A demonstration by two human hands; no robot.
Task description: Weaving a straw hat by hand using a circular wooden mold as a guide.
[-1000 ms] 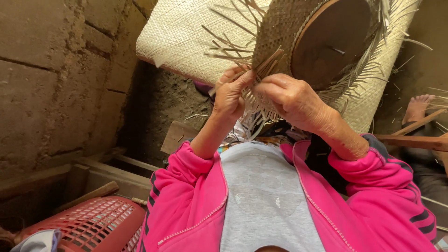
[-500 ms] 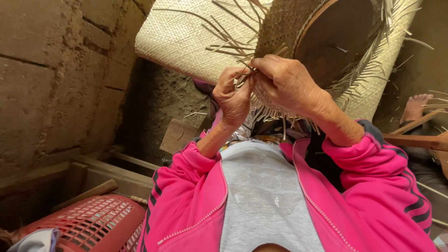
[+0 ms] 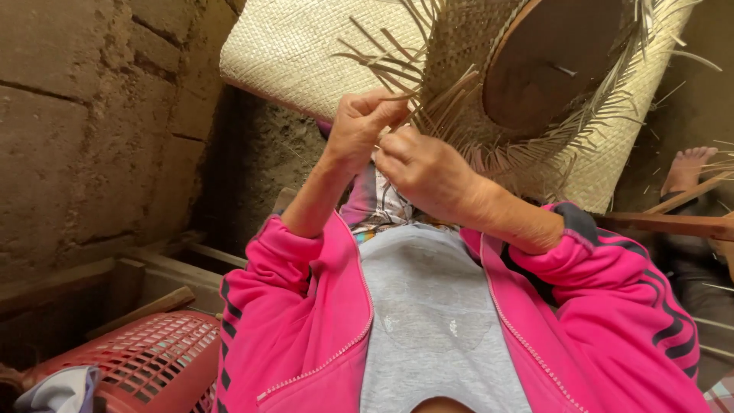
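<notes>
While both hands work up near the top of the head view, I judge the step in hand to be plaiting the loose ends at the edge of a half-woven straw hat [image 3: 466,53], which sits over a round wooden block [image 3: 554,65] held out in front of me. My left hand [image 3: 365,126] is closed, thumb and fingertips pinched on a few pale straw strands [image 3: 397,95] that jut from the weave. My right hand [image 3: 428,172] is curled shut just below and beside it, knuckles toward the camera, gripping strands I cannot make out singly; the two hands nearly touch. Both forearms rise steeply from pink jacket sleeves [image 3: 306,260], elbows bent and tucked low, wrists cocked toward the hat. As I read it, the next move calls for a firm pinch on the held strand while a neighbouring one is crossed over it, without slackening the weave. Behind the hat hangs a finished woven mat [image 3: 306,46]. A red plastic basket [image 3: 145,359] sits low at the left, beside a rough earthen wall [image 3: 84,130].
</notes>
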